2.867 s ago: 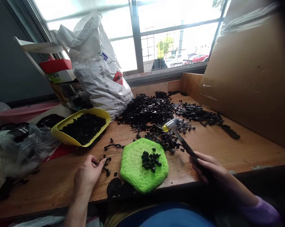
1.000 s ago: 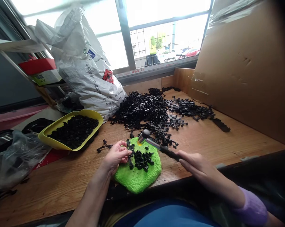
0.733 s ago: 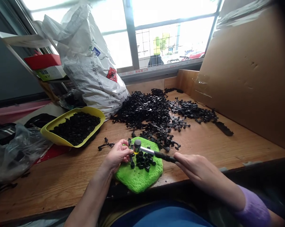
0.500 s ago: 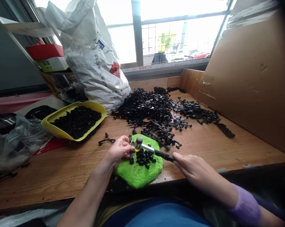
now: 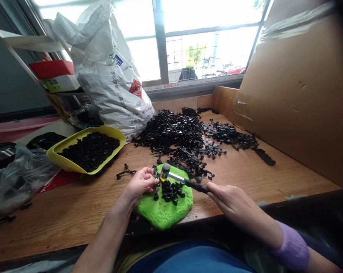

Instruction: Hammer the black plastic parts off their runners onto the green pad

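My right hand (image 5: 226,197) is wrapped round the black handle of a small mallet (image 5: 195,185). The mallet's dark head, with a yellow lower face, is over the green cloth (image 5: 162,216), right beside my left fingertips. My left hand (image 5: 140,184) is closed in a pinch on a black plastic part (image 5: 155,194) that lies on the cloth, partly hidden by the fingers. Several small black pieces (image 5: 173,191) are heaped on the cloth to the right of that part. Whether the mallet head touches the part I cannot tell.
Beyond the cloth is a large pile of black plastic parts (image 5: 174,131). A yellow tray (image 5: 53,155) full of small black pieces stands at left, with a white sack (image 5: 103,76) behind it. A cardboard sheet (image 5: 299,98) walls the right side. One branched part (image 5: 126,171) lies left of the cloth.
The camera view has shifted slightly, so the scene sits a little lower and further left. Both hands keep their grips, and the mallet head remains beside the left fingertips.
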Tool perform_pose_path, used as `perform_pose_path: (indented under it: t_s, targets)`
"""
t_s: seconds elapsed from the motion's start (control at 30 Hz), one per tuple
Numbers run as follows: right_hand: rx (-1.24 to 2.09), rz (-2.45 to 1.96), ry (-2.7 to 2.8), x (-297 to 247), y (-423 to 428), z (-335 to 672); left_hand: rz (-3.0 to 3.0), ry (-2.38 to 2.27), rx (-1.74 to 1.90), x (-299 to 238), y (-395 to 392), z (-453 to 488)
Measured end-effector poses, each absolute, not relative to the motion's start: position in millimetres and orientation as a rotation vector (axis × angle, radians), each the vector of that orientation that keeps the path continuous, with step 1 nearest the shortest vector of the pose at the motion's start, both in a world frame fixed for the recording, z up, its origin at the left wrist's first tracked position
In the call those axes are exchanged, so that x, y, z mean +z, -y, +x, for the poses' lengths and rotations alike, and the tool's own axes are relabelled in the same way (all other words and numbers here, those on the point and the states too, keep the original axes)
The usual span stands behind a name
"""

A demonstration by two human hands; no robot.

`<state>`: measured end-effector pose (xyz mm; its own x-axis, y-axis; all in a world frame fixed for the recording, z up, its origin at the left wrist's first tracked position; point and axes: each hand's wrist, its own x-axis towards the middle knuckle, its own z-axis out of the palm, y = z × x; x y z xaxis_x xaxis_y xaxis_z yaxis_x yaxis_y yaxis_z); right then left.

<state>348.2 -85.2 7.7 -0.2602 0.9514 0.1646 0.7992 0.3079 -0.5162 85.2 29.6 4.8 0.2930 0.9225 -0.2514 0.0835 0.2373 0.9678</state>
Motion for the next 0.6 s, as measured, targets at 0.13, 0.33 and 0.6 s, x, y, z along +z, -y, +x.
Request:
perform_pose_path:
  t_s: [0.13,0.33,0.6]
  targets:
    - [0.672,-1.408,1.904,8,89,357,1.074,-1.057,0.844,6,-28,75]
    - [0.79,-1.416,1.837,-9,90,368,1.06,-1.047,0.78,11,-26,69]
    - [0.856,-1.456,1.859,-11,87,364,1.128,-1.077,0.681,12,-30,77]
